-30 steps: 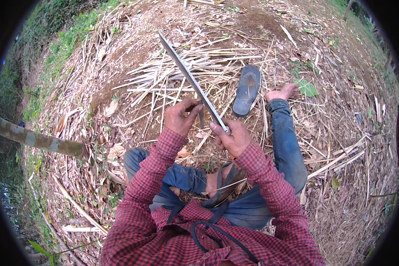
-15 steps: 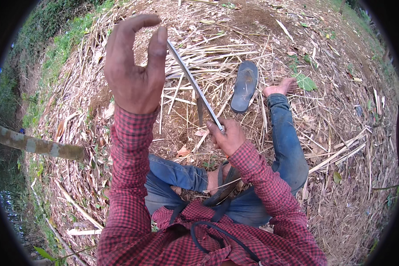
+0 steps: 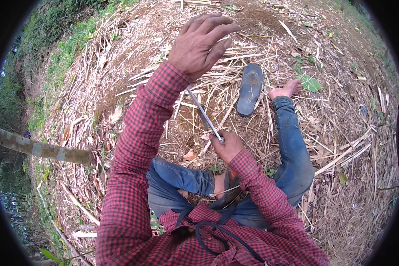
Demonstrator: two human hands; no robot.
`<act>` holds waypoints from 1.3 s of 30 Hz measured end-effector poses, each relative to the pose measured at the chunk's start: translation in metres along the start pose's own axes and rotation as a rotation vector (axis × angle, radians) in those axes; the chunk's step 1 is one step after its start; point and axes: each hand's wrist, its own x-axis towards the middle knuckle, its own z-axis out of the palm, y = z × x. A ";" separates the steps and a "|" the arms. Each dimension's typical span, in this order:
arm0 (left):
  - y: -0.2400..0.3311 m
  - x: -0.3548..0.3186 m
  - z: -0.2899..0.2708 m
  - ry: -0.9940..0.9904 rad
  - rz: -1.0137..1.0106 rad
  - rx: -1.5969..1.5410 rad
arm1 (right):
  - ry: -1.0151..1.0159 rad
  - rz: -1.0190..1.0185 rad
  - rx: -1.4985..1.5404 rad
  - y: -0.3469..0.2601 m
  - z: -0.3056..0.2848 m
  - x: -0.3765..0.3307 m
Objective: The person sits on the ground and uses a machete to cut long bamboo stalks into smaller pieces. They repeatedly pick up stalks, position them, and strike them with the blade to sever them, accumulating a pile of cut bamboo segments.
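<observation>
Grey metal forms the long, narrow strip [image 3: 204, 113], which slants left of the sandal [image 3: 250, 90], its near end coming lower in view than the sandal's heel. Whether it is a bar or a blade seen edge-on, I cannot tell. The right grip [image 3: 227, 146], on the body side of the sandal, is wrapped around that near end, thumb against the metal. The left grip [image 3: 199, 44], up and to the left of the sandal, has its fingers spread and lightly bent, with nothing visible in it; its cuff hides the strip's far end, so contact there cannot be judged. The strip should be stiff, hardly bending under its own weight, and fairly heavy for its thinness, so held at one end it probably pulls down at the far tip. Its smooth face could slide in dusty fingers; breakage seems unlikely, but an edge may be sharp. The surest hold is a full palm at the near end, with any second hold pinching the flat sides. Pale sticks [image 3: 224, 73] lie to the left of the sandal, and a bare foot [image 3: 286, 90] and a leaf [image 3: 310, 83] to its right.
</observation>
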 end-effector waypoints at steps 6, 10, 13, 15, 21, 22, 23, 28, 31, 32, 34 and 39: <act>-0.055 -0.129 0.086 0.097 -0.449 -0.294 | -0.108 0.019 -0.226 0.022 0.037 0.024; -0.007 -0.166 0.033 0.572 -0.959 -0.827 | -0.188 0.162 -0.063 0.035 0.026 0.031; 0.038 -0.185 0.041 0.272 -0.836 -0.879 | -0.209 0.212 0.104 0.038 0.020 0.034; 0.052 -0.183 0.050 0.178 -0.821 -0.897 | -0.254 0.180 0.156 0.040 0.019 0.035; 0.046 -0.186 0.060 0.311 -0.822 -0.655 | -0.362 0.181 0.285 0.036 0.024 0.037; 0.042 -0.184 0.056 0.242 -0.779 -0.554 | -0.443 0.290 0.457 0.042 0.024 0.039; 0.042 -0.180 0.055 0.247 -0.675 -0.424 | -0.453 0.324 0.579 0.048 0.023 0.040; 0.034 -0.182 0.049 0.282 -0.696 -0.389 | -0.181 0.112 0.239 0.039 0.044 0.029; 0.033 -0.198 0.052 0.337 -0.689 -0.374 | -0.232 0.112 0.237 0.034 0.045 0.021; 0.039 -0.196 0.053 0.373 -0.687 -0.423 | -0.229 0.151 0.226 0.038 0.043 0.020; 0.033 -0.194 0.046 0.328 -0.797 -0.483 | -0.278 0.238 0.153 0.043 0.046 0.036; 0.024 -0.221 0.050 0.509 -0.756 -0.593 | -0.499 0.358 0.337 0.056 0.040 0.059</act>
